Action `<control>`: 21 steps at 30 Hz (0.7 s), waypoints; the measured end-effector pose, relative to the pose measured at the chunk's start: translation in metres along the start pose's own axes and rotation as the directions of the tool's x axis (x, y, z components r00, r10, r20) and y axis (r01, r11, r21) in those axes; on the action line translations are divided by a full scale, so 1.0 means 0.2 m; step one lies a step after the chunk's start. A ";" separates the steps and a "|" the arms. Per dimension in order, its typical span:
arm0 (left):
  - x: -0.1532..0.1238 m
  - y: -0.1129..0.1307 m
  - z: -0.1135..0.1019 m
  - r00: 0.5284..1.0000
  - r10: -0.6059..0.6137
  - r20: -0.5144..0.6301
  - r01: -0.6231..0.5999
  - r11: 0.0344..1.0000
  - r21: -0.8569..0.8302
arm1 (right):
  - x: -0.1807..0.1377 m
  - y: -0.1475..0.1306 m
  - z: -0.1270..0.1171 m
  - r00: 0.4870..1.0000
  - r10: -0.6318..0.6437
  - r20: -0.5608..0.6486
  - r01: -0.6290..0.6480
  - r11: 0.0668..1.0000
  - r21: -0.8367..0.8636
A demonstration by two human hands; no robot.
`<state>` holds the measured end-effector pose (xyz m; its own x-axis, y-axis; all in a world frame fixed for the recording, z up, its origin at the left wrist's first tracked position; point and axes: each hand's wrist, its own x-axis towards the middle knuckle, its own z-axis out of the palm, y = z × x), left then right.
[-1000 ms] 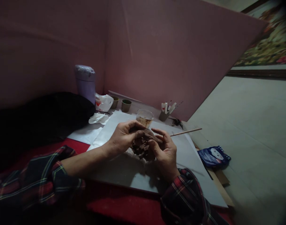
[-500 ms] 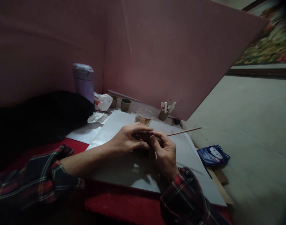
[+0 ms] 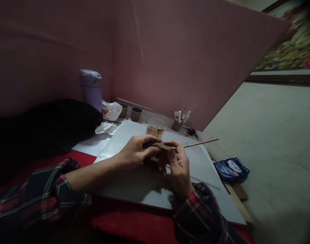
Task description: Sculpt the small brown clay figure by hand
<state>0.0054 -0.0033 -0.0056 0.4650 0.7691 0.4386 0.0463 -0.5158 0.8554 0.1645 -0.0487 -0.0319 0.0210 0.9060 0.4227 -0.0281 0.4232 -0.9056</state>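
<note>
My left hand (image 3: 137, 150) is closed around a dark brown lump that looks like clay (image 3: 157, 162), its fingers over the top and its thumb along the near side. Opposite it, my right hand (image 3: 180, 166) has thumb and fingers pinched together beside the lump's right end. A thin wooden stick (image 3: 202, 143) runs out to the right from between the right fingers; its other end is hidden by the hand. The lump is in shadow, so its exact shape is hard to make out. Both hands are above a white board (image 3: 129, 184).
A clear cup (image 3: 157, 128) with brown smears stands just beyond my hands. Behind are small pots (image 3: 136, 114), a pot of pens (image 3: 177, 125), crumpled tissue (image 3: 105, 128) and a lilac flask (image 3: 91, 89). A blue packet (image 3: 231, 169) lies right; dark cloth (image 3: 55, 128) lies left.
My right hand has drawn slightly right and its thumb has shifted, so more of the brown lump shows between the hands. The stick's outer end has barely moved.
</note>
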 end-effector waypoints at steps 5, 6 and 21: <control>0.00 0.02 0.00 0.986 -0.163 0.045 0.168 0.974 -0.152 | 0.01 0.00 0.00 0.987 -0.126 -0.100 0.116 0.988 -0.105; 0.00 0.01 0.00 0.983 -0.176 0.056 0.183 0.969 -0.167 | 0.01 0.00 0.00 0.984 -0.133 -0.116 0.120 0.986 -0.116; 0.01 -0.02 0.01 0.965 -0.240 0.105 0.261 0.905 -0.336 | 0.03 0.01 0.00 0.983 0.043 -0.177 -0.045 0.999 -0.009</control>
<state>0.0081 -0.0009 -0.0100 0.5306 0.8262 0.1892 -0.1337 -0.1388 0.9812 0.1650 -0.0428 -0.0309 0.1964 0.9078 0.3706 -0.0198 0.3815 -0.9241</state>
